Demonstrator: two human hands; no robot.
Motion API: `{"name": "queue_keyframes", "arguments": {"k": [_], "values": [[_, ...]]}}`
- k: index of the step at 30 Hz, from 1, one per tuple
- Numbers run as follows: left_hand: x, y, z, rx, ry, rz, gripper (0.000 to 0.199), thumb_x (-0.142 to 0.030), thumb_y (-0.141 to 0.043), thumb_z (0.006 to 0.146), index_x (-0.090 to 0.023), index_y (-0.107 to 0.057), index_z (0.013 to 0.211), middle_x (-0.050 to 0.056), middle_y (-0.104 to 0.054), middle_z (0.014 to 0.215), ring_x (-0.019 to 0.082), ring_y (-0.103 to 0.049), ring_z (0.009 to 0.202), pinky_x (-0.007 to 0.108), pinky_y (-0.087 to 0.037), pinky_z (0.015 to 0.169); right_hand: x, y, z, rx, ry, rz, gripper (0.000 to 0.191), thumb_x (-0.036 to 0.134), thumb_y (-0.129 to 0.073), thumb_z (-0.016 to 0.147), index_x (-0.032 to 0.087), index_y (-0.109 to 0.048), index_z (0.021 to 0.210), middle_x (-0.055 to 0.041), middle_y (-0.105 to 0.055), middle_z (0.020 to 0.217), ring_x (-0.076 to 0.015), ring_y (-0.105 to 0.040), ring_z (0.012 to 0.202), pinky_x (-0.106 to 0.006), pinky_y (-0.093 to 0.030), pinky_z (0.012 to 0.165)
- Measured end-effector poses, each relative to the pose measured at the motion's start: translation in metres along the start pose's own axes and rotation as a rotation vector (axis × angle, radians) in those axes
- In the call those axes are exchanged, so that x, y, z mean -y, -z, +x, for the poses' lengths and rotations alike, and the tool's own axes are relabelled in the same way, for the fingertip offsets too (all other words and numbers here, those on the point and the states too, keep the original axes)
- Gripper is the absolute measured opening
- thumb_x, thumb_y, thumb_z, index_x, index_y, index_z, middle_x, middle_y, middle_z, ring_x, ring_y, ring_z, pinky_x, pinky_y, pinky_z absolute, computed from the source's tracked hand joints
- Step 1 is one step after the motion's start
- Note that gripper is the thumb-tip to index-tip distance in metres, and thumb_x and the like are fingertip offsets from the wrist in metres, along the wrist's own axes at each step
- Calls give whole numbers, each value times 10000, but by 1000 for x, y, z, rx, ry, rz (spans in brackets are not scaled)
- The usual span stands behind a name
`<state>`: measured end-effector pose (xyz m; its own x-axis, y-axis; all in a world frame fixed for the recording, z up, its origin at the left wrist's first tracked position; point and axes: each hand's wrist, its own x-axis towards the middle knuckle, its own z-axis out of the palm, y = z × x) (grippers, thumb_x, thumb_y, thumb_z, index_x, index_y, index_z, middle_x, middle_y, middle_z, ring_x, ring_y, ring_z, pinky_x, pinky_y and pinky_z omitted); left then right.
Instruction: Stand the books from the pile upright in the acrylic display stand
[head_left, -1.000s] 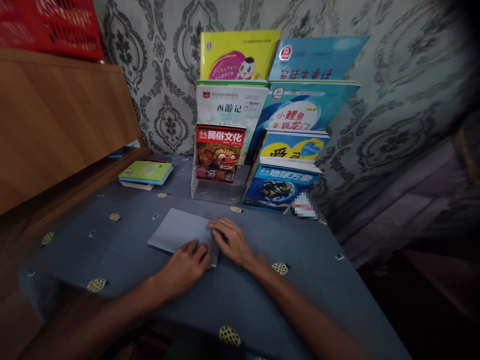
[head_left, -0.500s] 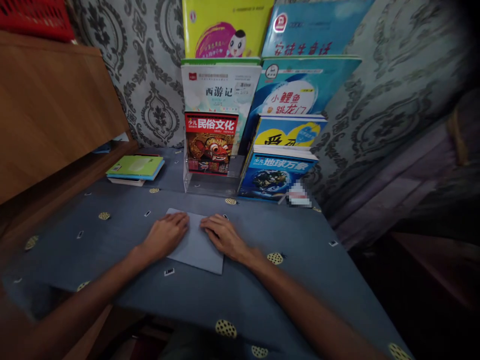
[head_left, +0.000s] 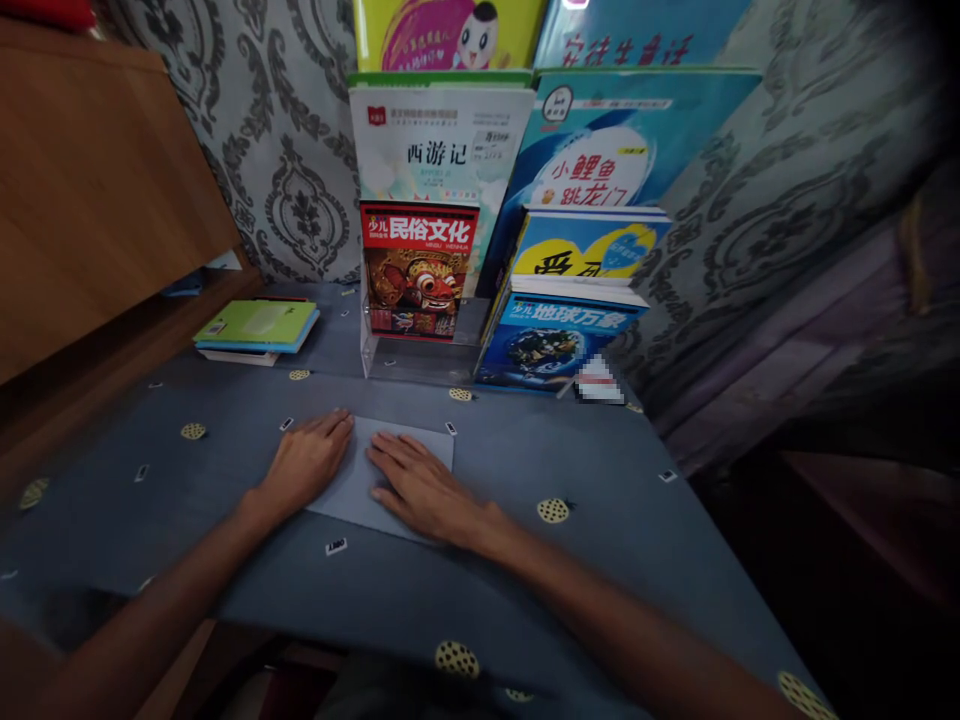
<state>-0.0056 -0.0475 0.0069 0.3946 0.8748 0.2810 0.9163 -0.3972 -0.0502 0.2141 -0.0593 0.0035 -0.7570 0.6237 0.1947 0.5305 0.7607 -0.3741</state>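
A pale blue-grey sheet of paper [head_left: 360,490] lies flat on the patterned blue tablecloth [head_left: 607,610]. My left hand [head_left: 311,455] rests over its left edge, palm down, fingers extended and close to one another. Across the paper's middle and right part lies my right hand [head_left: 420,485], flat, with its fingers spread and the thumb apart. A narrow strip of paper shows between the two hands. The sheet's lower right corner is hidden under my right hand and wrist.
Behind the paper, a clear stand [head_left: 420,362] holds upright books, with a red one [head_left: 421,290] and a blue one [head_left: 540,340] in front. Green and blue books [head_left: 259,325] lie stacked at the left, near a wooden cabinet [head_left: 97,190].
My right hand has moved left across the paper and now lies flatter, with its fingers spread. My left hand has shifted slightly left. The camera view has moved a little closer to the books.
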Motion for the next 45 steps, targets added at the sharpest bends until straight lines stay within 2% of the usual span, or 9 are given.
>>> {"name": "queue_keyframes", "arguments": {"k": [8, 12, 16, 20, 24, 32, 36, 41, 45], "values": [[2, -1, -1, 25, 14, -9, 349, -199, -438, 960, -169, -678, 1212, 146, -685, 1288, 282, -679, 1142, 429, -564, 911, -25, 9, -38, -85, -257, -71, 551, 336, -520, 978, 79, -470, 1463, -210, -423, 1544, -307, -373, 1459, -510, -321, 1211], [4, -2, -2, -20, -31, -25, 354, -219, -408, 976, -154, -687, 1186, 159, -686, 1276, 284, -675, 1137, 440, -548, 933, -33, 10, -49, -113, -262, -72, 538, 357, -461, 1003, 139, -446, 1494, -166, -444, 1543, -280, -384, 1455, -511, -319, 1211], [0, 1, -11, -53, -98, -42, 376, -352, -413, 1011, -153, -678, 1188, 158, -686, 1269, 283, -657, 1156, 483, -494, 1021, -33, 10, -50, -112, -259, -77, 534, 360, -441, 1010, 159, -431, 1504, -156, -437, 1550, -273, -383, 1457, -517, -314, 1208], [-17, 8, -31, -33, -222, -94, 446, -469, -446, 1000, -161, -637, 1260, 148, -660, 1318, 279, -614, 1230, 508, -432, 1100, -33, 10, -49, -115, -260, -68, 522, 344, -454, 1005, 139, -453, 1485, -173, -447, 1540, -279, -395, 1450, -526, -319, 1201], [-34, 13, -47, -38, -367, -114, 527, -529, -469, 976, -145, -583, 1319, 155, -633, 1359, 285, -577, 1284, 473, -474, 1067, -33, 10, -49, -121, -255, -55, 516, 332, -478, 995, 112, -477, 1462, -198, -460, 1525, -296, -400, 1445, -540, -325, 1194], [-38, 14, -46, -67, -481, 22, 447, -460, -483, 989, -126, -588, 1266, 163, -666, 1293, 294, -621, 1219, 425, -510, 1010, -35, 8, -50, -147, -242, -42, 503, 326, -485, 992, 135, -486, 1458, -181, -471, 1523, -288, -402, 1444, -535, -331, 1191], [-41, 15, -48, -116, -521, 87, 326, -327, -464, 1012, -127, -581, 1242, 174, -686, 1232, 294, -639, 1180, 402, -519, 963, -35, 9, -50, -151, -245, -20, 498, 339, -487, 995, 123, -503, 1443, -190, -467, 1522, -294, -407, 1441, -547, -333, 1185], [-40, 21, -43, -174, -565, 88, 227, -188, -388, 1021, -151, -597, 1103, 126, -729, 1075, 247, -691, 1050, 337, -544, 858, -37, 10, -51, -210, -247, 80, 450, 359, -406, 1029, 111, -593, 1356, -199, -536, 1461, -289, -458, 1407, -558, -342, 1168], [-40, 27, -33, -186, -495, -32, 236, -171, -354, 1023, -177, -590, 1006, 69, -725, 871, 191, -713, 833, 272, -526, 702, -39, 15, -52, -288, -247, 226, 462, 412, -339, 1047, 169, -701, 1199, -155, -638, 1361, -276, -519, 1354, -543, -377, 1131]]}}
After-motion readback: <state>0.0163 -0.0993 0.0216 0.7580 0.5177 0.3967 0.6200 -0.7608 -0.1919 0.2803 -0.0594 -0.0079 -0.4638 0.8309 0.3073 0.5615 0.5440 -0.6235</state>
